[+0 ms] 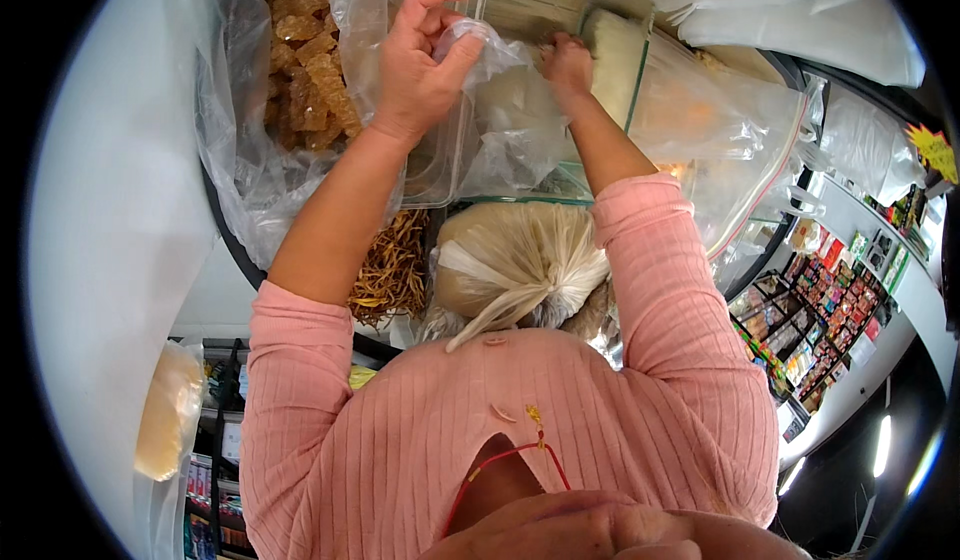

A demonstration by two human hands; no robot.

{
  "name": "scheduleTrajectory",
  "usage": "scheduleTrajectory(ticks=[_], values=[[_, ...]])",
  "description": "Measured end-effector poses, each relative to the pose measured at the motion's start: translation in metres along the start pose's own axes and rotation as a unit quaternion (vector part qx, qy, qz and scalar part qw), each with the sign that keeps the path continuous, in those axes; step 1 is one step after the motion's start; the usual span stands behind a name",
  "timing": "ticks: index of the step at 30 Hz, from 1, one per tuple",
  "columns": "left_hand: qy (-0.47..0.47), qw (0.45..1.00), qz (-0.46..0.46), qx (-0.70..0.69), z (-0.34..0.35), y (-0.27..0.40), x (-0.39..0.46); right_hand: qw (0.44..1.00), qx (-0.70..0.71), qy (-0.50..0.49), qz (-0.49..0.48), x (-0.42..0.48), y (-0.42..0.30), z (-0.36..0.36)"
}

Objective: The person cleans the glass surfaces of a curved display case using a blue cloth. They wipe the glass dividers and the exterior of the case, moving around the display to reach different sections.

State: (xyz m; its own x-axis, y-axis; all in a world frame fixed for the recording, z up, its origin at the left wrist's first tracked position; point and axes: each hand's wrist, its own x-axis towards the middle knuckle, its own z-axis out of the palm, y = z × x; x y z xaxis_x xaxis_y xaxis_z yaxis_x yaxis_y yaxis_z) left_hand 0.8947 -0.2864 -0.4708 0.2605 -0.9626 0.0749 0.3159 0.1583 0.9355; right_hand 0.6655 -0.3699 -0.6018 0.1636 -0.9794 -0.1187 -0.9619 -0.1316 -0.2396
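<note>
My left hand point(427, 61) pinches the gathered mouth of a clear plastic bag point(517, 102) between thumb and fingers. The bag hangs to the right, spread above the glass-walled compartments, and looks thin and crumpled. My right hand point(568, 65) reaches down inside a glass compartment point(532, 5), just beyond the bag's right side. Its fingers point down and are partly in shadow, so whether they hold anything is unclear. Right beside it, a pale, whitish foodstuff point(611, 57) lies behind a glass divider point(640, 72). Clear plastic box walls point(454, 147) stand under my left wrist.
Amber rock sugar lumps point(307, 65) fill a plastic-lined bin at left. Nearer me are dried brown strands point(394, 267) and a knotted bag of beige contents point(510, 260). A large zip bag point(720, 132) covers the right compartments. White plastic bags point(795, 12) hang at upper right.
</note>
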Motion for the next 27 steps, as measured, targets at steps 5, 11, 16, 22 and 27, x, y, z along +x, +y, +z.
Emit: scheduleTrajectory(ticks=[5,11,16,22,27], values=[[-0.049,0.992,-0.073,-0.085,-0.009,0.004,0.002,0.997,-0.044,-0.055,0.005,0.004,-0.003,-0.006],[-0.085,0.990,-0.060,-0.092,-0.006,0.014,0.006,0.997,-0.030,-0.053,0.041,0.009,-0.007,-0.006],[-0.103,0.991,-0.046,-0.073,-0.007,0.014,0.006,0.995,0.041,-0.028,0.091,0.011,-0.015,-0.011],[-0.117,0.992,-0.022,-0.051,-0.007,0.012,0.008,0.955,0.223,-0.016,0.193,0.016,-0.020,-0.029],[-0.124,0.990,-0.030,-0.055,-0.004,0.015,0.006,0.790,0.572,-0.028,0.217,0.009,-0.027,-0.077]])
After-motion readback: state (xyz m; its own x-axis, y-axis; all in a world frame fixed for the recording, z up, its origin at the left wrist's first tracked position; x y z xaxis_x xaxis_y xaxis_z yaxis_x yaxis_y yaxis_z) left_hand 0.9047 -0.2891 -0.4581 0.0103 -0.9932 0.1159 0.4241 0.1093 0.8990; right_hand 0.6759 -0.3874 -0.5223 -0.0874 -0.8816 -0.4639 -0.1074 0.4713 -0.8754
